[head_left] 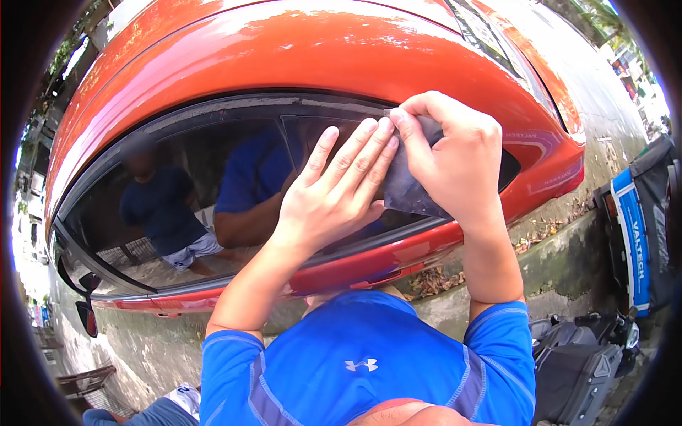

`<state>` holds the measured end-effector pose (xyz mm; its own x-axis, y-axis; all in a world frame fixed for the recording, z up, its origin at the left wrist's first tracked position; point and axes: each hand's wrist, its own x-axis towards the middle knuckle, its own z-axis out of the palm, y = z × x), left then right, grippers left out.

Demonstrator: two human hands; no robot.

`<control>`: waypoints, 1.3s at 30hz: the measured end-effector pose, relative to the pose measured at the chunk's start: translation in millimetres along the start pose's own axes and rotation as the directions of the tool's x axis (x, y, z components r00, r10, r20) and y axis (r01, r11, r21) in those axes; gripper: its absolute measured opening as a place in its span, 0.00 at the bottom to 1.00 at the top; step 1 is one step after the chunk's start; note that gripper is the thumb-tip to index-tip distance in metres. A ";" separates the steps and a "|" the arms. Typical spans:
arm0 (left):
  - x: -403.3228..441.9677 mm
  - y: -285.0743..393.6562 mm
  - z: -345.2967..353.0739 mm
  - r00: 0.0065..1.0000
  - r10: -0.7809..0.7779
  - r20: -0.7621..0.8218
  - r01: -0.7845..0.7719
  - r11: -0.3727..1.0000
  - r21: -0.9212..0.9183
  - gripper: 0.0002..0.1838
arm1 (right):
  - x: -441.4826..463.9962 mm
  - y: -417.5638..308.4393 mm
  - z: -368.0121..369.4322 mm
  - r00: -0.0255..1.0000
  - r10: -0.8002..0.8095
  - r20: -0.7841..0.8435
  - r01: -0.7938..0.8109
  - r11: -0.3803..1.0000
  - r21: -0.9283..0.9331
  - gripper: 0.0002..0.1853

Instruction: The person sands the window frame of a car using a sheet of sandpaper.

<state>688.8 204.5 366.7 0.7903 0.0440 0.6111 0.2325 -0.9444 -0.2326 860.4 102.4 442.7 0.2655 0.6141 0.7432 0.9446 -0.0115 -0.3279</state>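
Both hands are at the rear side window (312,135) of a red car (298,50). My left hand (337,181) lies on the dark glass with its fingers stretched out, the fingertips near the upper edge of the pane. Close to its right, my right hand (455,153) pinches the top edge of a dark, see-through sheet of film (412,184) between thumb and fingers. The sheet hangs down over the glass, and part of it is hidden behind the right hand. Its lower corner sticks out near the window's bottom edge.
The front side window (192,192) reflects people. A side mirror (87,318) sticks out at far left. Below right stand a blue and black Valtech bag (632,241) and a motorbike with a grey case (579,376). Another person (153,412) is at bottom left. Dry leaves (440,282) line the kerb.
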 end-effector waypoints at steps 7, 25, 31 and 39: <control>1.9 2.3 1.0 1.000 0.002 -0.020 -0.002 1.000 -0.013 0.45 | -2.6 1.1 -8.4 1.000 0.015 0.011 -0.014 1.000 -0.020 0.05; 1.6 2.7 1.1 1.000 -0.005 -0.007 0.005 1.000 0.013 0.45 | 1.1 -0.5 -5.6 1.000 -0.009 0.008 0.009 0.999 -0.033 0.04; 0.4 2.5 2.2 1.000 -0.002 -0.012 0.002 0.999 0.039 0.44 | 1.1 0.2 -6.8 1.000 -0.018 0.014 0.018 1.000 -0.006 0.05; 1.3 4.3 1.4 0.998 -0.050 -0.024 0.049 0.998 -0.027 0.38 | 3.5 15.4 -20.0 0.999 0.015 0.041 -0.018 0.997 0.080 0.07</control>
<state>691.5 200.9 365.5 0.7641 0.0830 0.6397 0.2557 -0.9494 -0.1822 879.7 88.6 451.9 0.2716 0.6455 0.7138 0.9213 0.0401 -0.3868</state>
